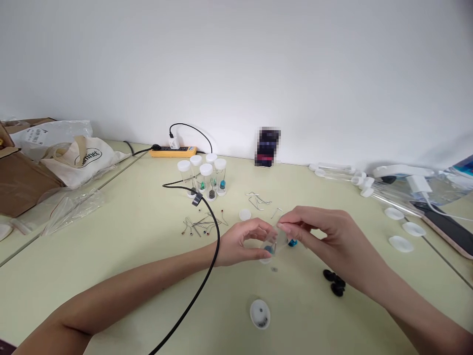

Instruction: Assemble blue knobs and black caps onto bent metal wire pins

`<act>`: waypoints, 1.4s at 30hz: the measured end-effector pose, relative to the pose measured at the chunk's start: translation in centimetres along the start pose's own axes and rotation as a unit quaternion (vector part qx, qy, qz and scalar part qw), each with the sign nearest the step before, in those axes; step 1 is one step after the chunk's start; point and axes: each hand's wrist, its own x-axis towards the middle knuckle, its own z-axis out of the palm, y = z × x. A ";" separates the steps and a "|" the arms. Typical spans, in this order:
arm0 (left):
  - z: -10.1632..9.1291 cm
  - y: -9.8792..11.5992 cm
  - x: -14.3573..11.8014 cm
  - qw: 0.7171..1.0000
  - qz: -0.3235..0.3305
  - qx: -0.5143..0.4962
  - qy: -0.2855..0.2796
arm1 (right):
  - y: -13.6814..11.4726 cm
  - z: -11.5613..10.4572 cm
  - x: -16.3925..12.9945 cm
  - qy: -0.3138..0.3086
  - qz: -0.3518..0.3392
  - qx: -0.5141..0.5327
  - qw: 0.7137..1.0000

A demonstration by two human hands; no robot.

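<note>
Nearest the camera, both bare forearms reach in over the pale green table (111, 256), with a black cable (207, 276) crossing over the left wrist. Between the arms a white cap (259, 313) lies flat on the table, underside up.

Just beyond it, the left hand (240, 242) and the right hand (325, 236) meet over a small clear vial (271, 243). It is held a little above the table, near the middle. Its long axis is tilted: the bottom end, where something blue-green shows, points down and left into the left hand, and the upper end points up and right toward the right fingertips. The left thumb and curled fingers pinch the vial's lower part. The right thumb and forefinger are pressed together at its upper end; whether they pinch the rim or some small thing there cannot be told.

A blue bead (292, 243) lies on the table just behind the right fingers, and a few black beads (334, 283) lie beside the right wrist.

Farther back a heap of pins (201, 226) lies left of the hands, bent wires (258, 200) and a small white cap (245, 214) behind them. Five capped vials (205, 177) stand upright in a cluster, with a yellow power strip (173, 151) at the wall. Long clear tubes (343, 172) and loose white caps (401, 229) lie to the right, near a phone (447, 228). A cloth bag (79, 158) sits far left
</note>
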 end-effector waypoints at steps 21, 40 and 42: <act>0.5 1.4 -0.8 0.997 -0.021 -0.075 -0.026 | 0.0 -0.1 -0.7 -0.134 -0.054 -0.123 0.982; 0.5 1.3 -1.1 0.990 0.093 0.089 0.062 | 1.4 -2.3 0.1 -0.036 -0.015 -0.025 0.999; 0.6 1.3 -1.3 0.993 0.069 0.066 0.074 | 1.4 -2.3 0.1 -0.026 -0.061 -0.055 0.996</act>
